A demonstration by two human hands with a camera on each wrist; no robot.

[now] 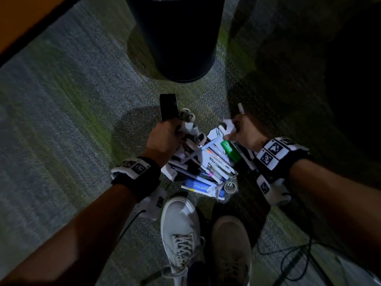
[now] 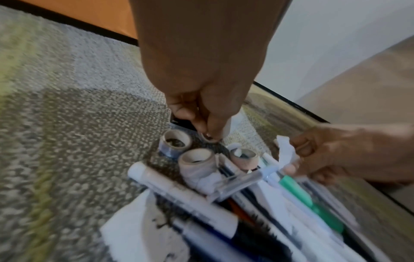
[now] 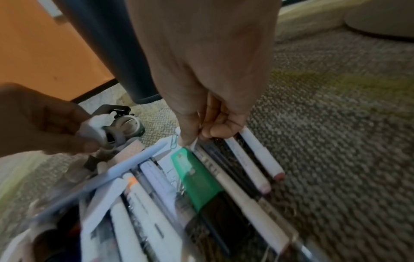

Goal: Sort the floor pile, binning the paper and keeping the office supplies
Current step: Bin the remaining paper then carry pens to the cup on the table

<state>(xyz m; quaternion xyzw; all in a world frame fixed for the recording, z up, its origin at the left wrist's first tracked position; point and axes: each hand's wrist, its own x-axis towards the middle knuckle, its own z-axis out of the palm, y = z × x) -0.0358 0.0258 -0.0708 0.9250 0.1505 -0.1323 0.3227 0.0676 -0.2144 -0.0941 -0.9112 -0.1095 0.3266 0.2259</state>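
The floor pile (image 1: 206, 168) is a heap of pens, markers and white paper sheets on the carpet, with several tape rolls (image 2: 197, 157) at its far end. My left hand (image 1: 177, 129) is at the pile's far left, fingers curled, pinching a small white paper scrap (image 3: 94, 128) beside the rolls. My right hand (image 1: 228, 131) is at the far right and pinches a crumpled white paper piece (image 2: 284, 150) just above a green-capped item (image 3: 192, 175). The black bin (image 1: 177, 38) stands upright beyond the pile.
A flat black rectangular object (image 1: 168, 106) lies past the left hand. White markers (image 3: 253, 156) lie along the pile's right edge. My two shoes (image 1: 181, 223) stand just before the pile. A thin cable (image 1: 292, 254) loops on the carpet at lower right. An orange panel (image 1: 24, 21) runs along the upper left.
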